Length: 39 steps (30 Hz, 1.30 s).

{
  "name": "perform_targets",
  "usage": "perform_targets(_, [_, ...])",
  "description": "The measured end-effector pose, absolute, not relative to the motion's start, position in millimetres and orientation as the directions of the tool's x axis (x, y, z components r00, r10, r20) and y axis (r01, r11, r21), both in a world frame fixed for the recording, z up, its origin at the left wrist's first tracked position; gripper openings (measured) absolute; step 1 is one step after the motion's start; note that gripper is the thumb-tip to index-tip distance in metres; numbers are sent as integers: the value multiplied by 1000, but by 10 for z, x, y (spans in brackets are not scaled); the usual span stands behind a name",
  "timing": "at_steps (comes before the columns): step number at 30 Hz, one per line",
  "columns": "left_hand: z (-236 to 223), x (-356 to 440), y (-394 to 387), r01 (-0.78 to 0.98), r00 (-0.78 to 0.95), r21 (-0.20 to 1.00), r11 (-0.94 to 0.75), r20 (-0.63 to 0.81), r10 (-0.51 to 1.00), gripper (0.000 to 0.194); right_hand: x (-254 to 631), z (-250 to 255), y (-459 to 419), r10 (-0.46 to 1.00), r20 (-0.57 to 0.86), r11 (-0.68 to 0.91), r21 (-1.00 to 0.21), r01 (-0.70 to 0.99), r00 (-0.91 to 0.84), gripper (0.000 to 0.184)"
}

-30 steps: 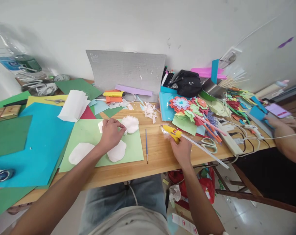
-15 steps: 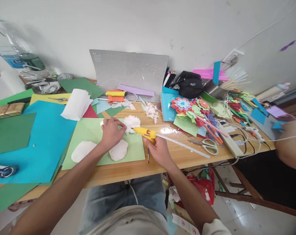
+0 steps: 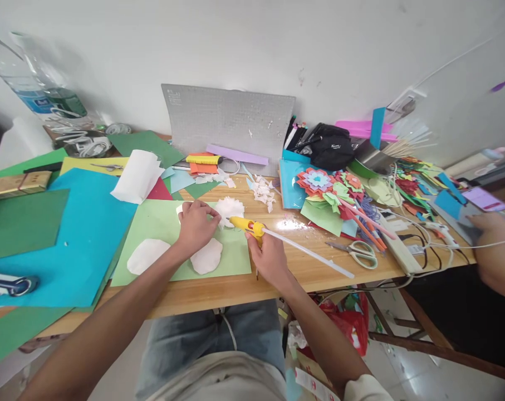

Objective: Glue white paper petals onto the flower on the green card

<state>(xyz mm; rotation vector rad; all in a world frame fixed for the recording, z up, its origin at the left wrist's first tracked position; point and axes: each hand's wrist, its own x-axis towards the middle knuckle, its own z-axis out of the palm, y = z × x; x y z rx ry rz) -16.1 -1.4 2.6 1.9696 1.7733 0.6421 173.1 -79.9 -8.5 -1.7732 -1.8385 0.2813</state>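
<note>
My right hand (image 3: 269, 253) is wrapped round a yellow glue gun (image 3: 249, 225), with a long clear glue stick jutting from its back. The nozzle points left at a ruffled white paper flower (image 3: 231, 207). My left hand (image 3: 197, 225) is closed, thumb and fingertips together at the flower's left edge; the exact grip is partly hidden. Another bit of white paper shows beside its knuckles. Two rounded white paper pieces, one on the left (image 3: 147, 256) and one nearer the middle (image 3: 206, 256), lie on a light green sheet (image 3: 235, 259).
Scissors (image 3: 356, 253), paper flowers (image 3: 319, 181) and a power strip (image 3: 400, 248) lie to the right. White scraps (image 3: 264, 192) and a yellow cutter (image 3: 202, 160) sit behind. Blue sheets (image 3: 93, 239) cover the left. Another person's hand (image 3: 496, 239) is at far right.
The view has shifted slightly, so the table sits a little further right. Both my hands keep nearly the same pose, glue gun nozzle still by the flower. The other person's hand moved slightly.
</note>
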Motion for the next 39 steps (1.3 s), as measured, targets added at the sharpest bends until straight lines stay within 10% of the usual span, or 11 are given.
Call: perform_targets(39, [51, -165, -4, 796, 73, 598, -88, 49, 996, 21, 1684, -51, -848, 960, 276, 113, -501, 858, 35, 31])
